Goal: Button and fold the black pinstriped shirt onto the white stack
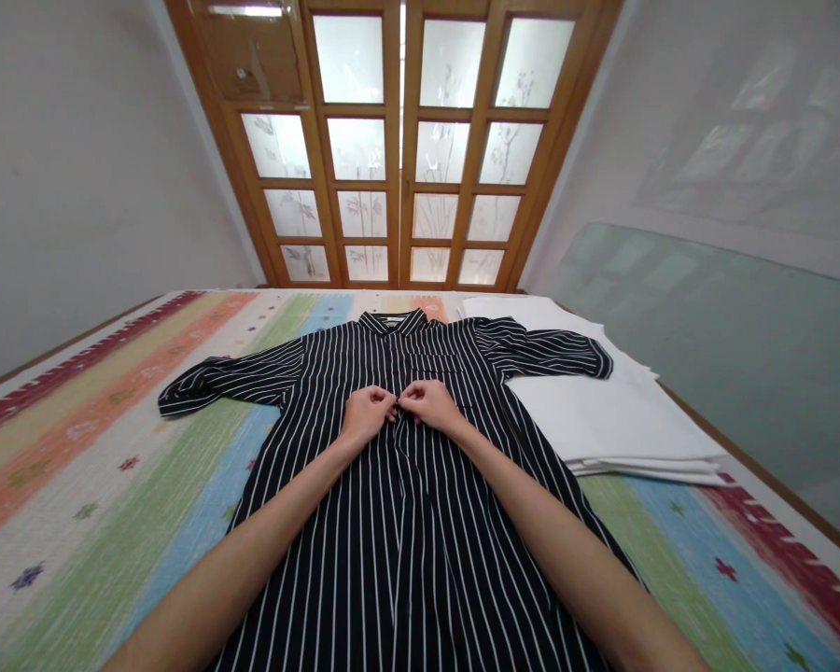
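A black shirt with white stripes lies spread face up, its collar at the far end and both sleeves stretched out sideways. My left hand pinches the front placket near mid-chest. Close beside it, my right hand pinches the same strip of cloth from the other side, fingertips almost touching those of the left. The cloth is lifted slightly into folds below the fingers. Any button between the fingertips is too small to make out.
Under the shirt is a colourful striped cloth. A stack of white sheets lies at the right, partly beneath the right sleeve. Wooden doors with glass panes stand at the back. A pale green panel leans along the right wall.
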The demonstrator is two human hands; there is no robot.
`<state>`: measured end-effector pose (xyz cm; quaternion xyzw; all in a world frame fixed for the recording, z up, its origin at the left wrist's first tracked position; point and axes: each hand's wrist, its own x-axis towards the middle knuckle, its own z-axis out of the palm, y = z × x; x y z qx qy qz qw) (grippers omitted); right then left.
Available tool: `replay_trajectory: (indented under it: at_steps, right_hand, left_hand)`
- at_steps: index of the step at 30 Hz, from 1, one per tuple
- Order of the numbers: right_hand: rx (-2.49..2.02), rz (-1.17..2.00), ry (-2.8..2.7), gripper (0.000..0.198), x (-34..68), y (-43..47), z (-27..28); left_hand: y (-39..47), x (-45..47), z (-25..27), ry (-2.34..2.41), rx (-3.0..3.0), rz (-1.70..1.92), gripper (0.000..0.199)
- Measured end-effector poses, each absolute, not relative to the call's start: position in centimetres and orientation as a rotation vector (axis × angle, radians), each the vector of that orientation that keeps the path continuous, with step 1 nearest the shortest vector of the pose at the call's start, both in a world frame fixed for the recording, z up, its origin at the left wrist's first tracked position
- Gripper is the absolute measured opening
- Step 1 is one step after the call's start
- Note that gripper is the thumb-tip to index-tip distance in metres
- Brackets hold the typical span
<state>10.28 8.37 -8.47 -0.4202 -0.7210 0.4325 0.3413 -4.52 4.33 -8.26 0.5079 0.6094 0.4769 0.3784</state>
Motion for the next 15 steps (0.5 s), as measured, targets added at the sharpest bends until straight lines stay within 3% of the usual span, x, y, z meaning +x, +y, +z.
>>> replay_trajectory:
  at_steps: [15]
  right_hand:
    - [-1.061,1.307,-1.773,0.006,10.3,8.5,-7.98]
  left_hand:
    - [4.27,-4.27,-8.17,1.494,1.259,1.253,0.009]
